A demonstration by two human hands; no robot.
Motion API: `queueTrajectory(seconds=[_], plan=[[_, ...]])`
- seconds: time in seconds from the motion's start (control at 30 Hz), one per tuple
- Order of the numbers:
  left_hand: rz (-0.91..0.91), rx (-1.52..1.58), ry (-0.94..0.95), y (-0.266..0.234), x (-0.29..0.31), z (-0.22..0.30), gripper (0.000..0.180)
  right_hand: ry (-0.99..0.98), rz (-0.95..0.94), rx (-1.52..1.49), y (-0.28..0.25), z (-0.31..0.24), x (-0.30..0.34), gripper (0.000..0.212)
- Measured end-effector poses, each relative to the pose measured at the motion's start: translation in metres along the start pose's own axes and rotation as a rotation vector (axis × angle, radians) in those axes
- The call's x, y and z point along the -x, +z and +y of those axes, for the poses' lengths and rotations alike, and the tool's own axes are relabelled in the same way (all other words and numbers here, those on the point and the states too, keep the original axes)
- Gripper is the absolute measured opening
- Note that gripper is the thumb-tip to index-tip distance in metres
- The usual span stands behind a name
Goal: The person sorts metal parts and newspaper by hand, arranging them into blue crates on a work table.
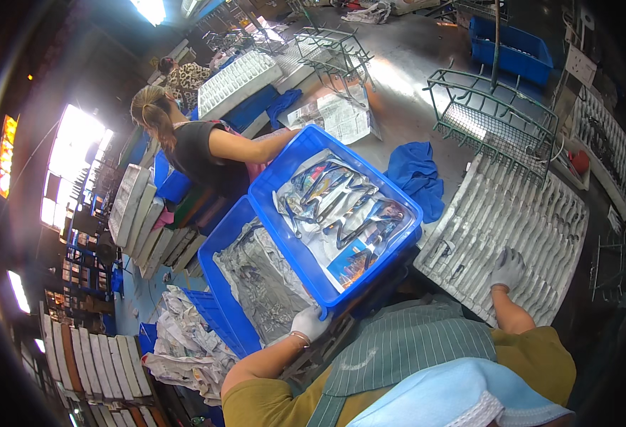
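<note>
My left hand (311, 323), in a white glove, is closed on the near corner of a blue plastic bin (270, 245). Inside that bin, several shiny, bent metal pieces (341, 196) lie on printed paper. My right hand (507, 269), also gloved, rests with fingers stretched on a pale ridged tray (469, 206). Rows of slots run across this tray, and I cannot make out small parts in them. Another blue bin (210, 292), lined with crumpled grey paper (252, 274), is under and left of the first one.
A co-worker in a dark top (203, 149) stands beyond the bins. Green wire racks (494, 117) hang over the tray's far end. A blue cloth (416, 174) lies between bin and tray. Crumpled paper (192, 356) is heaped at the left, near stacked pale trays (92, 363).
</note>
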State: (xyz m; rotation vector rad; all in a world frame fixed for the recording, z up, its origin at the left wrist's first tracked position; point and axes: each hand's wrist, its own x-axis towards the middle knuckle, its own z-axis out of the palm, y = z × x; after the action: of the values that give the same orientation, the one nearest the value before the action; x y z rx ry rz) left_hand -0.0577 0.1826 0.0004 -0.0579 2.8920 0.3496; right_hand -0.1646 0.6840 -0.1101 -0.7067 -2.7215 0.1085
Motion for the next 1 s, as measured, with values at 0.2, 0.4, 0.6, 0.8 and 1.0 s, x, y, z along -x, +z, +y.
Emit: queueTrajectory(seconds=[0.2, 0.4, 0.6, 0.8, 1.0], plan=[[0.021, -0.005, 0.027, 0.0, -0.001, 0.0, 0.036, -0.012, 0.03, 0.001, 0.004, 0.002, 0.001, 0.028], [0.035, 0.012, 0.02, 0.006, 0.0, -0.003, 0.028, 0.035, 0.054, -0.025, 0.004, 0.002, 0.002, 0.029], [0.021, 0.026, 0.028, 0.009, 0.0, -0.01, 0.029, 0.014, 0.065, -0.054, 0.002, -0.005, 0.002, 0.025], [0.001, 0.023, 0.037, 0.003, -0.005, -0.003, 0.03, 0.029, 0.083, -0.056, 0.001, -0.002, 0.002, 0.025], [0.033, 0.033, 0.042, 0.005, -0.001, -0.003, 0.033, 0.029, 0.057, -0.076, -0.002, -0.002, 0.001, 0.027]])
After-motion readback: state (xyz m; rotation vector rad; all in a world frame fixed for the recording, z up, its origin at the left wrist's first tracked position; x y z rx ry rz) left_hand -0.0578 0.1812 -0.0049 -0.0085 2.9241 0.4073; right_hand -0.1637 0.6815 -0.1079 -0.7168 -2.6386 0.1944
